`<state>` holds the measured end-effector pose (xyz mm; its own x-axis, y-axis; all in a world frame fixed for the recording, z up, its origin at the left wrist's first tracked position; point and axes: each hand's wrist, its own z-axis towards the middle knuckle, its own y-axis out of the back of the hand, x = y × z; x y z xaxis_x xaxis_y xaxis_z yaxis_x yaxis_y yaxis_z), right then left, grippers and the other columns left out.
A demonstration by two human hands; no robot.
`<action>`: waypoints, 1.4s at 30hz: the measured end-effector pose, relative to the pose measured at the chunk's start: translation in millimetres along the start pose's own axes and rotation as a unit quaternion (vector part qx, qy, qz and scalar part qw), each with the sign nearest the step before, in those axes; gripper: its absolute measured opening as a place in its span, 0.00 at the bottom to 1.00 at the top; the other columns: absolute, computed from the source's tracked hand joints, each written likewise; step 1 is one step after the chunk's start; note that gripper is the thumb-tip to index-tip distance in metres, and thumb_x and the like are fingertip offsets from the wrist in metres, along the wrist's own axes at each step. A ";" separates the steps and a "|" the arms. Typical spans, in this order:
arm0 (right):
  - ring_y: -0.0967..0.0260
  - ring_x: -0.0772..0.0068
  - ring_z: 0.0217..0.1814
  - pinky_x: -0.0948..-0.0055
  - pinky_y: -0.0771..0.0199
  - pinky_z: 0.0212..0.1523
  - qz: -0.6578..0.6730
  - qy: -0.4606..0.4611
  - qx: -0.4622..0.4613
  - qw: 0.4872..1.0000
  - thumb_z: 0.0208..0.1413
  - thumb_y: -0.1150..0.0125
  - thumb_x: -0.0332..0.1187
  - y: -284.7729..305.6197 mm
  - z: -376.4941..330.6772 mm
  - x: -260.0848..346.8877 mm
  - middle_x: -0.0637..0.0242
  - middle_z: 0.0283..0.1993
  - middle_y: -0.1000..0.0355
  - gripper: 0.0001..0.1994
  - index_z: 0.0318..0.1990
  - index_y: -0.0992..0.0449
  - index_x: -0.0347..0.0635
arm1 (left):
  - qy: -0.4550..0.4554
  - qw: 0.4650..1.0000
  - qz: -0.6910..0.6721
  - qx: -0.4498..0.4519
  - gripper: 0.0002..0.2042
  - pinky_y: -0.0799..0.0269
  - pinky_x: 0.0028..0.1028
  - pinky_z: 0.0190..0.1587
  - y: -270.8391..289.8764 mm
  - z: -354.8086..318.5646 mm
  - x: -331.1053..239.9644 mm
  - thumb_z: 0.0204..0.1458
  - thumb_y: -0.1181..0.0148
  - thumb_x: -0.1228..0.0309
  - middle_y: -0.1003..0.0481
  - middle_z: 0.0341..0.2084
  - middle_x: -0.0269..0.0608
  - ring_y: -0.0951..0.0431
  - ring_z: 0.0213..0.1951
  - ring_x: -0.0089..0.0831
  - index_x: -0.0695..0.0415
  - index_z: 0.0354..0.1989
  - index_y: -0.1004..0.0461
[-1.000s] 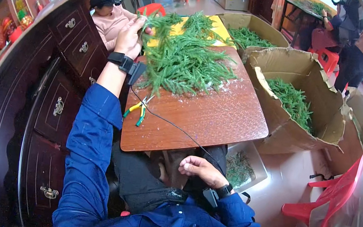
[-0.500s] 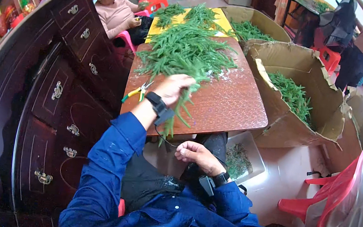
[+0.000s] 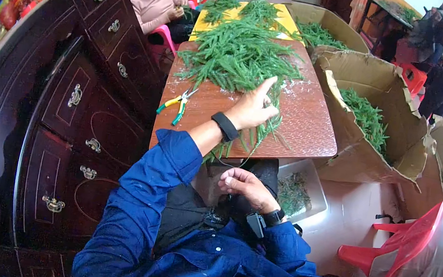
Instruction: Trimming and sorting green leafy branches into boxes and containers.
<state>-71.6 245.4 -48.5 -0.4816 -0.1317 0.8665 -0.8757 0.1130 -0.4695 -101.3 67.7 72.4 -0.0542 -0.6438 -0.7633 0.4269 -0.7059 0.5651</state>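
My left hand is over the near part of the table, thumb and forefinger spread apart. Beneath and beside it trails a strand of green artificial foliage, reaching toward the table's front edge. Just beyond the fingertips lies a large heap of green sprigs. My right hand is above my lap, its fingers curled around the end of a thin dark wire that runs up to the foliage. Pliers with yellow and green handles rest on the table, left of my left hand.
Cardboard boxes of green sprigs stand right of the brown table. Below its edge is a pale bin with scraps. A dark drawer cabinet lines the left. A pink chair stands at right. Other people sit and stand farther off.
My left hand has moved right and its fingers have spread, with the foliage strand now lying on the table under it. My right hand has stayed nearly in place.
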 end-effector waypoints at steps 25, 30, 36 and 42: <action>0.28 0.77 0.43 0.78 0.30 0.45 0.057 0.027 -0.125 0.990 0.63 0.43 0.35 11.6 -4.1 8.8 0.67 0.43 0.25 0.10 0.48 0.29 0.43 | 0.102 0.992 0.065 -0.044 0.16 0.27 0.28 0.36 57.2 22.5 72.3 0.55 0.44 0.72 0.22 0.32 0.34 0.24 0.31 0.27 0.58 0.51 0.25; 0.28 0.77 0.44 0.78 0.30 0.46 0.070 0.019 -0.107 0.992 0.63 0.43 0.35 4.5 1.4 9.6 0.67 0.42 0.25 0.09 0.47 0.28 0.43 | -0.134 0.969 0.178 -0.108 0.17 0.31 0.23 0.37 67.8 36.5 102.6 0.54 0.44 0.71 0.25 0.28 0.28 0.27 0.31 0.22 0.59 0.54 0.26; 0.28 0.77 0.44 0.77 0.30 0.47 0.084 0.017 -0.134 0.987 0.62 0.43 0.34 16.1 -5.0 9.6 0.67 0.42 0.25 0.09 0.46 0.28 0.43 | 0.291 0.903 -0.231 -0.214 0.10 0.34 0.23 0.31 156.3 58.6 171.5 0.52 0.40 0.70 0.27 0.24 0.26 0.28 0.28 0.16 0.51 0.43 0.23; 0.28 0.75 0.44 0.76 0.30 0.47 0.098 0.026 -0.115 0.988 0.62 0.43 0.33 6.0 1.9 15.0 0.67 0.42 0.25 0.08 0.46 0.28 0.42 | 0.322 0.911 0.097 -0.239 0.13 0.28 0.37 0.33 248.9 47.5 297.5 0.46 0.39 0.71 0.21 0.30 0.49 0.22 0.32 0.38 0.64 0.40 0.24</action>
<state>-84.1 242.3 -38.7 -0.6334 -0.0352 0.7730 -0.7316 0.3526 -0.5834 -54.0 -313.6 0.9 0.5388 -0.3277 -0.7760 0.7250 -0.2886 0.6253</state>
